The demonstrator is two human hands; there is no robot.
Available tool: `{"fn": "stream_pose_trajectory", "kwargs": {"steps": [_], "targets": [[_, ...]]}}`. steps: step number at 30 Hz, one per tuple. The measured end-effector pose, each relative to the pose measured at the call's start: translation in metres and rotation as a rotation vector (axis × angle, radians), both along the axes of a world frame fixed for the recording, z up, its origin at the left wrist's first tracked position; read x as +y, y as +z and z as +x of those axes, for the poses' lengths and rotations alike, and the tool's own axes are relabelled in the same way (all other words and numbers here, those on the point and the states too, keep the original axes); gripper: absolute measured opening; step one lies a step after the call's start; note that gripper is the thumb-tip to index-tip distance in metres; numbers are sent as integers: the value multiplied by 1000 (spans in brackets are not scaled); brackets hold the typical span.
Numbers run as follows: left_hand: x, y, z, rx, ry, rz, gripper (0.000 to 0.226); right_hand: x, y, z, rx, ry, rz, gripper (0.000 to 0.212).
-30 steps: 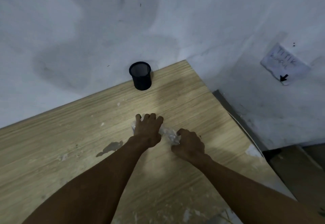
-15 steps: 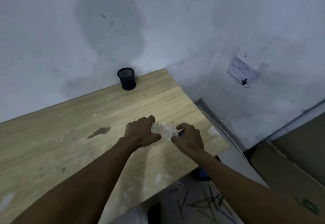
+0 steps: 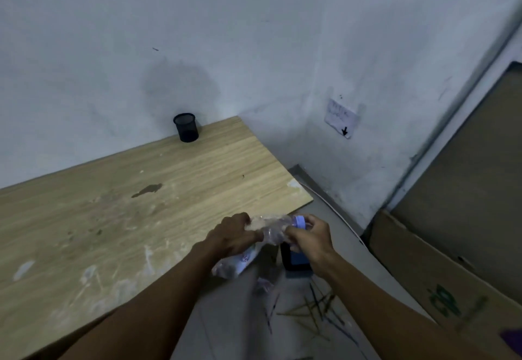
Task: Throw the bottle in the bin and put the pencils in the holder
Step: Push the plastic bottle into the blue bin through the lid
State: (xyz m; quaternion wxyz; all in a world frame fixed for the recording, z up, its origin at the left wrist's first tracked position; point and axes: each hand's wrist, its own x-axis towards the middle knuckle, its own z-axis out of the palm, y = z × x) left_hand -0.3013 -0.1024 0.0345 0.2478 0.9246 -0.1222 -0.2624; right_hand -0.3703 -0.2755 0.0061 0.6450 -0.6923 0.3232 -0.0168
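Gripping the crumpled clear bottle (image 3: 269, 231) at both ends, left hand (image 3: 234, 235) on its base, right hand (image 3: 309, 236) closed by the cap beyond the table (image 3: 113, 204) edge, suits this seemingly light, soft, collapsible shell.

Both forearms bare, no sleeves; left grip (image 3: 230, 235) & right grip (image 3: 312, 236) bare, no gloves/rings.

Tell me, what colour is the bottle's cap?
Light blue, on the bottle cap, seen in the head view.
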Motion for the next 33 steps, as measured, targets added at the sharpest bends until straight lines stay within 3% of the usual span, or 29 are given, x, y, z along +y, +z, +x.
{"fn": "stream_pose_trajectory", "kwargs": {"steps": [8, 17, 24, 33], "targets": [[-17, -18, -59, 53, -203, -2, 73, -19, -4, -66, 30, -178, 17, 21], [-51, -40, -92, 78, -253, 45, 78, -51, -22, -117, 68, -235, 23, 25], [-111, -63, -94, 106, -239, 68, 82, -111, -35, -120, 105, -135, 114, 24], [-216, -98, -78, 156, -65, 39, 70, -231, -72, -77, 114, 83, 24, 24]]}}
